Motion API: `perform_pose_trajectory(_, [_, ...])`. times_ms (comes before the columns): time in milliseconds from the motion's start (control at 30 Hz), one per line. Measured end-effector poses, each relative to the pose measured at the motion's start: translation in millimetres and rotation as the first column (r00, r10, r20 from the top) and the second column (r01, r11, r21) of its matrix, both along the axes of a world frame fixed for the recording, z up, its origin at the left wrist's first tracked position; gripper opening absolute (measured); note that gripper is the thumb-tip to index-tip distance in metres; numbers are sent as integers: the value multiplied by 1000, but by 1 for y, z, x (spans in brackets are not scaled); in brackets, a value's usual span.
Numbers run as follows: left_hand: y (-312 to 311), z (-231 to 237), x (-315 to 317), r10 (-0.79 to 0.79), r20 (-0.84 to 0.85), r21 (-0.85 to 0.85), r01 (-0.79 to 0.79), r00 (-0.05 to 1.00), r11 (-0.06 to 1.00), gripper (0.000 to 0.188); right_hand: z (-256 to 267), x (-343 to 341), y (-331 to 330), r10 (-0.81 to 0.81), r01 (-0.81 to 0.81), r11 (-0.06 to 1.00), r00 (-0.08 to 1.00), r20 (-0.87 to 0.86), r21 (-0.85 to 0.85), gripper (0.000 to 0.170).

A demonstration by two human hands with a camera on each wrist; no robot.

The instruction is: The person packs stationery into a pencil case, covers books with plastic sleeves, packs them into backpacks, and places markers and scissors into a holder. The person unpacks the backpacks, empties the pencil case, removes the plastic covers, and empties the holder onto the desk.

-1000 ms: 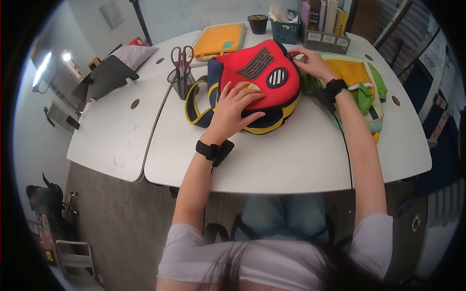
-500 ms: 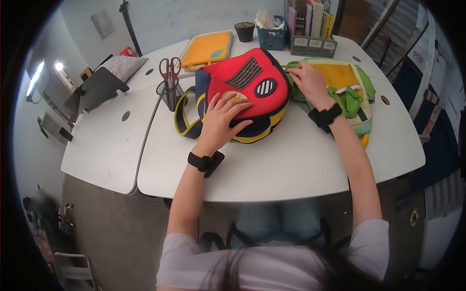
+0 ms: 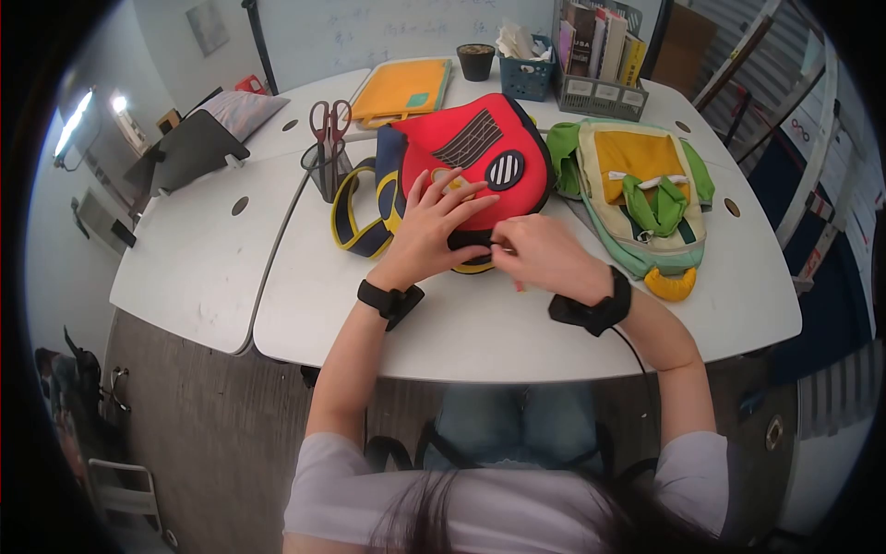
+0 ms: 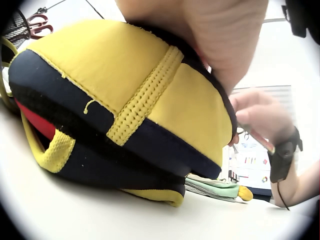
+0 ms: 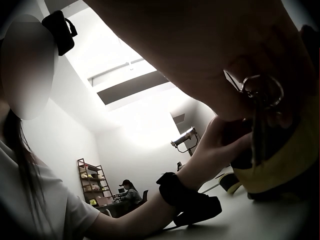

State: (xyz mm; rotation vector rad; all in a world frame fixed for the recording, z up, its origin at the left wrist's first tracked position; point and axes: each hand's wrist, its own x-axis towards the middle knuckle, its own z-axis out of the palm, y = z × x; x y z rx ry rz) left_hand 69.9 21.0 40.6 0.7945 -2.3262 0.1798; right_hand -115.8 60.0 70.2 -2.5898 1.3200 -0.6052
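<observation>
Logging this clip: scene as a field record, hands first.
left hand: fingers spread on the rounded red fabric backpack with yellow trim
right hand: pinching a small silver ring fitting, partly hidden, at that backpack's near edge
right side: cream-and-green fabric backpack
left side: red-handled scissors in black mesh cup
behind: flat orange fabric pouch

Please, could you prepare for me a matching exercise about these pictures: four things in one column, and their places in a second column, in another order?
Things:
1. scissors
2. books
3. red-fronted bag
4. green-trimmed backpack

Places:
A. in a grey crate
B. under the fingers of the left hand
C. right of the red-fronted bag in the head view
D. in a mesh holder, handles up

Pairs: 1-D, 2-A, 3-B, 4-C
</observation>
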Motion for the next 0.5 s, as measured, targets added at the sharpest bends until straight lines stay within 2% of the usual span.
perform_pose_trajectory(33, [0, -1, -2, 6, 4, -8, -6, 1000, 1000, 57, 1, 9, -1, 4, -11, 986, 999, 44, 164, 17])
perform_pose_trajectory(67, [0, -2, -3, 13, 8, -17, -13, 1000, 1000, 60, -1, 17, -1, 4, -12, 987, 999, 45, 162, 17])
perform_pose_trajectory(133, [0, -4, -1, 26, 46, -26, -25, 999, 999, 60, -9, 31, -2, 145, -145, 989, 981, 132, -7, 20])
perform_pose_trajectory(167, [0, -4, 0, 41, 81, -34, -38, 996, 999, 60, -9, 31, -4, 151, -152, 988, 979, 135, -6, 20])
perform_pose_trajectory(200, [2, -2, 2, 43, 90, -35, -40, 995, 999, 50, -8, 29, -8, 267, -254, 962, 949, 167, -97, 17])
perform_pose_trajectory(267, [0, -4, 7, 48, 86, -51, -43, 995, 998, 46, -3, 20, -16, 446, -399, 892, 854, 267, -213, 20])
perform_pose_trajectory(300, [-2, -5, 8, 41, 78, -67, -35, 996, 997, 43, 3, 15, -18, 449, -403, 891, 853, 266, -210, 20])
perform_pose_trajectory(333, [-4, -9, 9, 71, 87, -62, -66, 994, 996, 41, 9, 9, -19, 391, -297, 862, 905, 166, -410, 20])
perform_pose_trajectory(367, [-4, -8, 9, 71, 86, -58, -66, 994, 996, 41, 12, 3, -21, 305, -198, 778, 949, 82, -596, 20])
perform_pose_trajectory(400, [-3, -6, 8, 81, 55, -60, -78, 995, 995, 41, 9, -4, -24, 306, -200, 781, 948, 83, -592, 20])
perform_pose_trajectory(467, [-1, -3, 8, 102, 33, -63, -100, 994, 993, 41, 2, -19, -33, 171, -134, 840, 985, 22, -525, 20])
perform_pose_trajectory(500, [1, -1, 9, 105, 32, -63, -103, 994, 993, 41, 1, -24, -36, 174, -137, 840, 984, 22, -525, 20])
